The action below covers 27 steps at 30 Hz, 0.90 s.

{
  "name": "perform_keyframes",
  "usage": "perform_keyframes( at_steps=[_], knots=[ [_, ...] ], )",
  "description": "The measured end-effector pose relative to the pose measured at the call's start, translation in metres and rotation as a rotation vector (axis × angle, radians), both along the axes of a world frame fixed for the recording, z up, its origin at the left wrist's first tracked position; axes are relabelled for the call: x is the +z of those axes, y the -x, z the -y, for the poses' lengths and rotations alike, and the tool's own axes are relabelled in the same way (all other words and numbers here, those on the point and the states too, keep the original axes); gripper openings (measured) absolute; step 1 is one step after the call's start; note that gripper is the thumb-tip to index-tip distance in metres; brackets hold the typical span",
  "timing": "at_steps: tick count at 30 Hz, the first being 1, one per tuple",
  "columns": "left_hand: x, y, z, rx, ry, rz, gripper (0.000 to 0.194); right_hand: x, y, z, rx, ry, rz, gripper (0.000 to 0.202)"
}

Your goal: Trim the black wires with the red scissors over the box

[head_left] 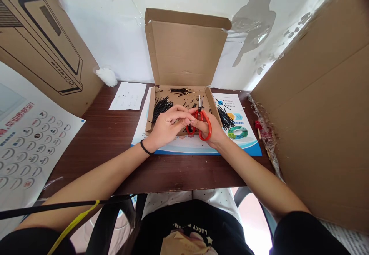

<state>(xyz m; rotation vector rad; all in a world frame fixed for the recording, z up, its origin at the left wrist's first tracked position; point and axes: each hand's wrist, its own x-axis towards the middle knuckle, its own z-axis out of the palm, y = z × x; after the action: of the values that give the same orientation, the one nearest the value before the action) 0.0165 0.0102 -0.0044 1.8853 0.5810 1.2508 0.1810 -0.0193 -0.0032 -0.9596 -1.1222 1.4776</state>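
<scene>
The right hand [215, 132] grips red-handled scissors [210, 131]; the left hand [169, 125] pinches beside them, contents unclear. Below the grip, a black shirt [175, 215] reads "LUCKY".

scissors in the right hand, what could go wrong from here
The left hand works close to the scissors in the right hand, so a slip might nick a finger. The loose black strands beside the open box lie near the right wrist and could get brushed out of place.
</scene>
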Motion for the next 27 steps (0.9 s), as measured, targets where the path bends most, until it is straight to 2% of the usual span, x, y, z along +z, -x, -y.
perform_keyframes(
  at_steps=[7,12,15,18,23,27],
  knots=[
    [0.001,0.000,0.000,0.025,-0.026,-0.045,0.016,0.001,0.000,0.001,-0.022,-0.020,0.072,0.052],
    [0.002,-0.001,0.004,0.154,-0.041,-0.047,0.021,-0.006,0.001,0.000,-0.094,-0.030,0.041,0.052],
    [0.005,-0.001,0.007,0.248,-0.168,-0.070,0.019,-0.009,0.003,-0.001,-0.142,-0.043,0.041,0.051],
    [0.008,-0.001,0.010,0.301,-0.278,-0.087,0.014,-0.009,0.004,0.000,-0.128,-0.033,0.068,0.051],
    [0.010,0.000,0.011,0.392,-0.387,-0.113,0.008,-0.009,0.005,0.000,-0.075,-0.021,0.032,0.048],
    [0.011,0.001,0.011,0.422,-0.395,-0.128,0.008,-0.011,0.005,0.000,-0.062,-0.014,0.033,0.047]
  ],
)
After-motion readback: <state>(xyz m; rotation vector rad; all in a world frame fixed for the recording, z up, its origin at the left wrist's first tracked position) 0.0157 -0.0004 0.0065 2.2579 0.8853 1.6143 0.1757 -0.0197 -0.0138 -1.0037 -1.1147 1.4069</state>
